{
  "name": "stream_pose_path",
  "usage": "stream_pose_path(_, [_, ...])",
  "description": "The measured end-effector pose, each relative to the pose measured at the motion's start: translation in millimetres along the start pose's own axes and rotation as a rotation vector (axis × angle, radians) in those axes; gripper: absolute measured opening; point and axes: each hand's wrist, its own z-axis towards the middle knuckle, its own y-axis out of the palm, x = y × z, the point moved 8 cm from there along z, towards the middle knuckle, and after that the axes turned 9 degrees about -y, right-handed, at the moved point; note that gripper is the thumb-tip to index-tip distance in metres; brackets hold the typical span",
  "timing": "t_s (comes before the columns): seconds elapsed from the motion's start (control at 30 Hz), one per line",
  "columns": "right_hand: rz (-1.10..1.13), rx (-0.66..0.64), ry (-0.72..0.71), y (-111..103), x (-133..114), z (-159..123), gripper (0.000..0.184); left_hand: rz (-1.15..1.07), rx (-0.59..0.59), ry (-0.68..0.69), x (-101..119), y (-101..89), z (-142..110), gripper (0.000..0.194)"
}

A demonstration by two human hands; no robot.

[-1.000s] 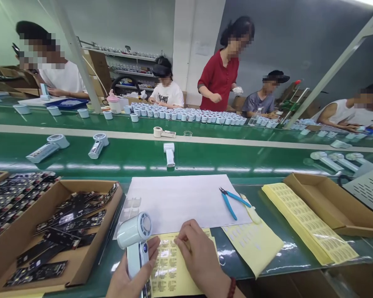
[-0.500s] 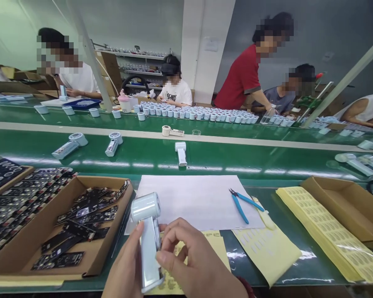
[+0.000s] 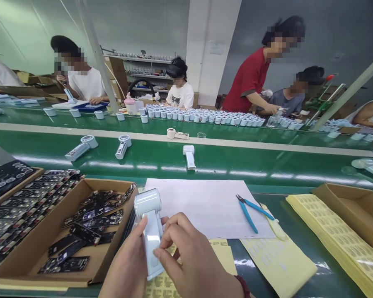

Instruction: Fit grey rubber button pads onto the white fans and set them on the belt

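A pale blue handheld device [image 3: 152, 238], with a drum-shaped head and a flat handle, stands tilted in my left hand [image 3: 129, 260]. My left fingers are wrapped round it from behind, the thumb along the handle's left side. My right hand [image 3: 192, 252] is closed at the handle's right edge, thumb and bent fingers pressed against it. What those right fingertips pinch at the edge is hidden. A sheet of yellow stickers [image 3: 164, 285] lies beneath my hands. Beyond them is a white paper sheet [image 3: 195, 203], with blue-handled cutters [image 3: 250, 209] at its right.
To the left stands a cardboard box [image 3: 112, 240] of black circuit boards. A yellow sticker stack [image 3: 338, 236] and another cardboard box [image 3: 354, 207] sit at right. A green conveyor [image 3: 152, 159] carries similar devices; several people work across from me.
The handle has turned in my hands, so its broad face shows more and its right edge less. My view has shifted slightly. Across the line, the person in red has moved a clear bottle.
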Motion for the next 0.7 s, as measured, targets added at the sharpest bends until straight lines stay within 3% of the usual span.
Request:
stream_pose_path(0.13, [0.27,0.206,0.003,-11,7,4,0.007,0.044,-0.204,0.054,9,7.2,-5,0.045])
stream_pose_path(0.27, [0.514,0.39,0.108,-27,24,8,0.022,0.114,-0.219,0.033,34,7.8,2,0.056])
stream_pose_path(0.33, [0.374,0.318,0.164,-27,32,13,0.025,0.2,-0.189,0.083,63,13.5,12,0.054])
stream_pose_path(0.4, [0.087,0.149,0.181,-17,41,19,0.025,0.346,-0.133,0.176,99,24.3,25,0.044])
stream_pose_path(0.53, [-0.55,-0.136,0.014,22,57,28,0.061,0.566,-0.01,0.273,161,52.7,71,0.014])
stream_pose_path(0.6, [-0.656,-0.168,-0.075,44,65,27,0.066,0.642,0.029,0.266,179,66.6,101,0.008])
stream_pose_path(0.7, [-0.682,-0.028,-0.199,65,68,21,0.062,0.749,0.091,0.264,192,82.9,145,0.021])
